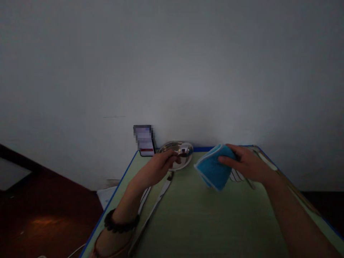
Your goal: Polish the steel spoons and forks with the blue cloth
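My left hand is closed on a shiny metal spoon, its bowl pointing right. The spoon is over a round metal plate near the wall; most of its handle is hidden by my fingers. On the right, my right hand pinches a folded blue cloth with pale edging, thumb in front. Cloth and spoon are apart. Just behind and below the right hand lie forks, partly covered by the cloth and hand.
A phone leans against the wall at the table's back left corner. A table knife and other cutlery lie beside my left forearm. More utensils line the right edge of the green table.
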